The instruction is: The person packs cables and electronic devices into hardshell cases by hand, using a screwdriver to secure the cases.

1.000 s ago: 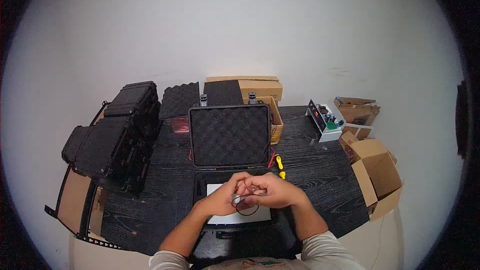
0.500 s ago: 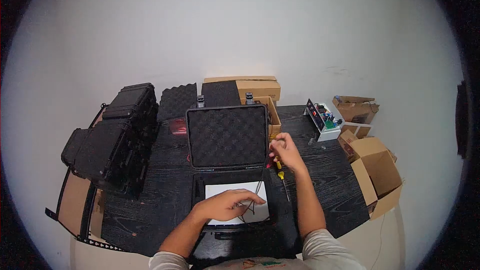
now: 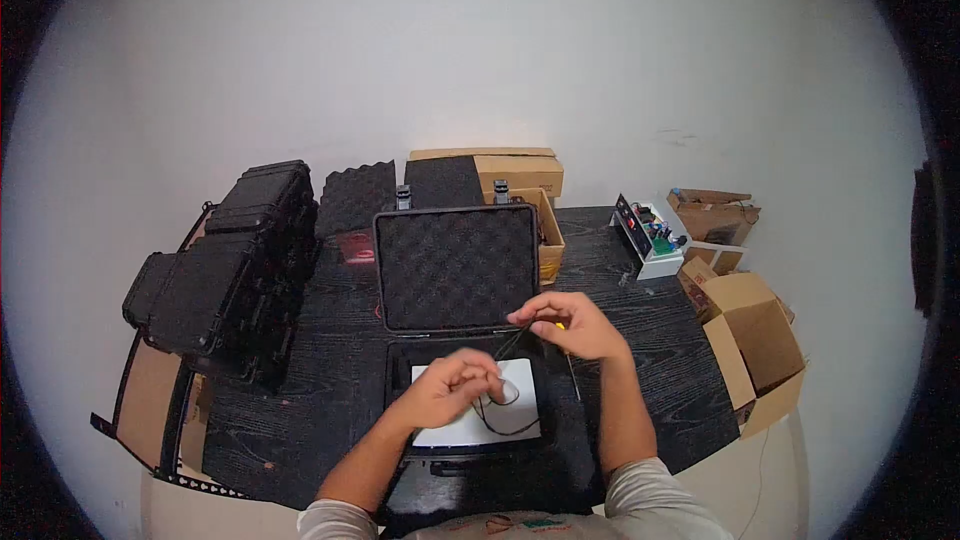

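1. white panel [image 3: 455,436]: flat in the base of an open black case [image 3: 408,455]; taken as clock centre for all entries below.
2. black cable [image 3: 512,432], thin: strung between both hands, slack loop lying over the panel toward 4 o'clock.
3. right hand [image 3: 592,332]: raised at 2 o'clock, palm side down; upper end of cable pinched between thumb and fingers.
4. left hand [image 3: 436,395]: over the panel toward 10 o'clock, fingers curled beside the cable; fingertips blurred, so grasp or mere contact impossible to tell.
5. lid [image 3: 457,268], lined with dark bumpy foam: upright at 12 o'clock, hinged to the base.
6. screwdriver [image 3: 573,380], yellow handle: on the dark table [image 3: 330,415] between 2 and 3 o'clock, partly hidden by the right hand.
7. red packet [image 3: 357,247]: at 11 o'clock, just beside the lid.
8. stacked black cases [image 3: 225,265]: at 10 o'clock.
9. white chassis [image 3: 662,268] with exposed electronics: between 1 and 2 o'clock.
10. open cardboard box [image 3: 765,340]: between 2 and 3 o'clock, well apart.
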A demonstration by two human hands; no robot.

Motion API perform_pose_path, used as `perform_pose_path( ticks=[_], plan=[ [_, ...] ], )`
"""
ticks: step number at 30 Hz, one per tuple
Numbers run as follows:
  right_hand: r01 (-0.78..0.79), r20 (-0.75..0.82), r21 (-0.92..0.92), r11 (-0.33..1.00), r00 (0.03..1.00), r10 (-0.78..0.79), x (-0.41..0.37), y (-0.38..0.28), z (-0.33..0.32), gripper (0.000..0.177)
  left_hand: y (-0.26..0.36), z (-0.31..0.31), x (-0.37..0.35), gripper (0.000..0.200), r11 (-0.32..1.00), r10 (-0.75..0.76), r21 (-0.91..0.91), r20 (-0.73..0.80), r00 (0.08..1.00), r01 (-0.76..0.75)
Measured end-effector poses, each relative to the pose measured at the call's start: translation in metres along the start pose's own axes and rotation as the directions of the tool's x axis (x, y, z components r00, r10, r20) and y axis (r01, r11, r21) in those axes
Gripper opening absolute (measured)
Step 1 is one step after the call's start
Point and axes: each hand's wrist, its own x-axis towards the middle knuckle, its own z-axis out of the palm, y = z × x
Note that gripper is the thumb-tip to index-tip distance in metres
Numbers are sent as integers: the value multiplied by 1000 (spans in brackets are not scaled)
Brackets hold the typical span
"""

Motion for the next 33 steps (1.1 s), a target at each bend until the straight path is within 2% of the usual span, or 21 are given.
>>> perform_pose_path(
  ticks=[2, 5, 6, 8, 9, 10, 13, 14, 17, 20, 22, 24, 26, 27, 28, 31, 33],
  plan=[
    [157, -105, -104, 982, 980, -168, -7, -6, -5, 18, -3, 1, 0, 43, 978, -8, -208, -84, 996, -10],
    [315, -324, -381, 869, 835, -445, -6, -6, -9, 17, -1, -3, 0, 52, 982, -119, -146, 6, 993, 119],
    [260, -364, -551, 793, 780, -509, -3, 6, -19, 17, 5, -2, 1, 53, 972, -174, -154, 18, 985, 175],
    [122, -545, -460, 879, 743, -388, 1, 22, -32, 16, 23, 2, 2, 56, 944, -281, -166, 45, 959, 284],
    [58, -624, -403, 913, 712, -321, 3, 32, -39, 15, 22, 3, 1, 54, 944, -283, -168, 31, 959, 284],
    [41, -641, -449, 893, 682, -353, 5, 41, -49, 14, 19, 3, 0, 53, 944, -284, -169, 15, 959, 283],
    [108, -746, -420, 901, 525, -410, 2, 49, -64, 19, 9, -2, 0, 46, 953, -292, -98, -42, 956, 287],
    [92, -749, -464, 881, 490, -446, -2, 48, -70, 18, 6, -3, 0, 44, 954, -296, -65, -59, 953, 292],
    [99, -796, -463, 881, 390, -462, -7, 41, -81, 17, 6, 4, 3, 39, 976, -215, 5, -163, 963, 219],
    [78, -841, -398, 914, 367, -398, -16, 49, -99, 14, 12, 2, 5, 36, 960, -267, 30, -209, 941, 279],
    [-212, -824, -419, 883, 497, -272, -32, 52, -111, 13, 12, -2, 2, 32, 946, -321, -26, -186, 929, 322],
    [-474, -781, -496, 728, 609, -136, -38, 42, -107, 19, 11, -7, 1, 31, 938, -341, -116, -161, 926, 326],
    [-561, -664, -612, 557, 748, 23, -50, 54, -105, 24, 8, -10, 0, 30, 926, -329, -240, -137, 934, 291],
    [-579, -601, -671, 464, 791, 117, -54, 58, -105, 28, 6, -10, 0, 30, 932, -295, -263, -147, 944, 250],
    [-599, -527, -675, 431, 800, 287, -50, 46, -96, 35, 4, -8, 1, 31, 935, -262, -286, -157, 952, 210],
    [-438, -419, -621, 650, 886, 197, -29, 3, -51, 42, 3, -7, 3, 31, 944, -230, -275, -160, 960, 181],
    [-79, -230, -582, 810, 971, -71, -15, -6, -19, 45, 5, -7, 4, 30, 947, -242, -251, -161, 957, 198]
  ],
)
